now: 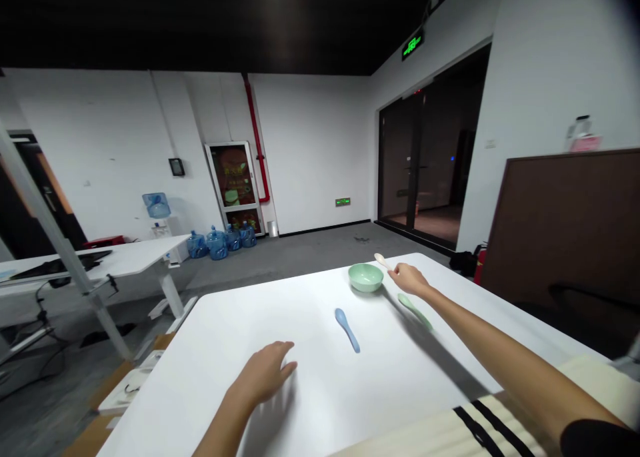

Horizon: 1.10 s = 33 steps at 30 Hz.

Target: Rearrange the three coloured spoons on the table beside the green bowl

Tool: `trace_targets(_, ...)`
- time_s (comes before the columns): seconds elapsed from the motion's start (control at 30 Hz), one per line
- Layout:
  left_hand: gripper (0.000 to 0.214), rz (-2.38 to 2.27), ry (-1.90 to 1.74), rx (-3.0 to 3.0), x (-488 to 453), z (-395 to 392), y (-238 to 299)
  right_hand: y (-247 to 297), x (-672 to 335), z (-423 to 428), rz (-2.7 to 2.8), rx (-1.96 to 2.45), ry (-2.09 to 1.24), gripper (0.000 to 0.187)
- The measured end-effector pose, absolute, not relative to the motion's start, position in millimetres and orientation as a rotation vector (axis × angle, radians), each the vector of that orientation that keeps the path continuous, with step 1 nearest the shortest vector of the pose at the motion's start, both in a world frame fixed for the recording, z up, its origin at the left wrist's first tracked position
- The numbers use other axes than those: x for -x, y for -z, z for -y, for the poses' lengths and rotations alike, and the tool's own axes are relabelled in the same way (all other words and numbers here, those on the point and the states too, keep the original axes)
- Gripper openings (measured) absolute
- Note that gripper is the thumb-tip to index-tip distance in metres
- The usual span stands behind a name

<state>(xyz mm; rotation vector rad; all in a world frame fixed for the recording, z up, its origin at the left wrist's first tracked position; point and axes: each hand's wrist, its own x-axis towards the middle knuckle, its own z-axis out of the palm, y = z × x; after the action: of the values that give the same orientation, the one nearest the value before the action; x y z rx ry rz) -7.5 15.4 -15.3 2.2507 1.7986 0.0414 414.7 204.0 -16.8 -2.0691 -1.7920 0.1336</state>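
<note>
Pinched in my right hand (410,279) is a cream-coloured spoon (381,260), its bowl end pointing away to the left, close to the right rim of a green bowl (365,278). Below that hand a light green spoon (415,312) lies on the white table (310,404). A blue spoon (347,329) rests nearer the middle, in front of the bowl. My left hand (267,372) hovers over the table to the left of the blue spoon, thumb and fingers apart, holding nothing.
A cream cloth with black stripes (450,430) covers the table's near right edge. To the left stands another white desk (145,254). Several blue water jugs (217,244) stand on the floor beyond. A brown partition (565,244) rises at the right.
</note>
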Motion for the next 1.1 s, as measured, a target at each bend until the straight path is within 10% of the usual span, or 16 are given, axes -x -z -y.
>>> trace_targets(1.1, 0.059, -1.796, -0.061, -2.24, 6, -8, 12, 98, -431, -160, 1.954, 2.325, -0.428, 0.032)
